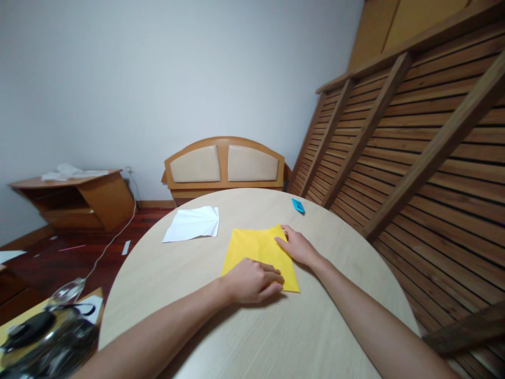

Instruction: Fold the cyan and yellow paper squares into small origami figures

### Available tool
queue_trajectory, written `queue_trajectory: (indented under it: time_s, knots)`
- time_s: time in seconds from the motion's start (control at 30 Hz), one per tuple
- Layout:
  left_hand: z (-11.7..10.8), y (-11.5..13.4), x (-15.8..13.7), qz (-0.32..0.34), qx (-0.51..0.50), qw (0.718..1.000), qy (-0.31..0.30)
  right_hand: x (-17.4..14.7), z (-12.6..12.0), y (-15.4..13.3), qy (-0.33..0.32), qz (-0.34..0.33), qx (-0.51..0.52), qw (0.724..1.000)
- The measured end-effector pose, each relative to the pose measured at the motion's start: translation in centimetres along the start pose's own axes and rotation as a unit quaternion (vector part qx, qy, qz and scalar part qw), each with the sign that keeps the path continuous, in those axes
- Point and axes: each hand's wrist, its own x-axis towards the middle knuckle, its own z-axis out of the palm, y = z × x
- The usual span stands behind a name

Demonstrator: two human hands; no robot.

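Observation:
A sheet of yellow paper (252,246) lies on the round pale wooden table (323,326), its far right corner slightly raised. My left hand (255,280) rests flat on the near part of the sheet, fingers stretched out toward the right. At the far right corner, my right hand (296,245) pinches the paper's edge, thumb on top and the other fingers beyond or under it. A creased white sheet (193,223) lies to the left, apart from both hands. Farther back on the right is a small blue packet (299,206).
Behind the table stands a wooden headboard (224,163) with cream panels. A slatted wooden frame (410,137) leans along the right side. At left are a low cabinet (106,202), a white cable (114,237) on the floor, and a black bag-like heap (55,342).

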Motion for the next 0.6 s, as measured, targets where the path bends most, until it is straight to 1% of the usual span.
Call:
queue_trajectory:
  time_s: [0.03,0.07,0.13,0.23,0.27,0.33,0.4,0.5,0.57,0.6]
  knots:
    - [0.0,-0.1,0.0,0.005,-0.012,1.000,-0.007,0.0,0.1,0.2,0.004,-0.003,-0.014,1.000]
    - [0.0,-0.5,-0.1,-0.005,-0.022,1.000,-0.001,0.1,0.2,0.4,0.005,-0.010,-0.025,1.000]
    - [0.1,-1.9,-0.3,-0.047,-0.025,0.998,0.036,0.2,0.3,0.9,0.003,-0.026,-0.028,0.999]
    - [0.5,-4.6,-0.7,-0.134,0.026,0.985,0.108,0.5,0.4,1.7,-0.006,-0.040,-0.012,0.999]
    - [0.7,-5.3,-0.9,-0.153,0.040,0.981,0.115,0.6,0.4,2.0,-0.010,-0.040,-0.008,0.999]
    - [1.1,-6.4,-1.1,-0.188,0.043,0.977,0.096,0.7,0.3,2.5,-0.015,-0.044,-0.009,0.999]
    - [1.5,-6.6,-1.1,-0.217,0.035,0.973,0.062,0.7,0.2,2.6,0.004,-0.064,-0.038,0.997]
    - [1.8,-6.1,-0.9,-0.231,0.036,0.972,0.023,0.5,0.0,1.8,0.060,-0.107,-0.107,0.987]
    - [1.9,-5.8,-0.7,-0.234,0.040,0.971,0.014,0.2,0.2,0.7,0.060,-0.130,-0.119,0.983]
    - [1.9,-5.6,-0.6,-0.235,0.041,0.971,0.011,-0.1,0.4,0.1,0.045,-0.142,-0.112,0.982]
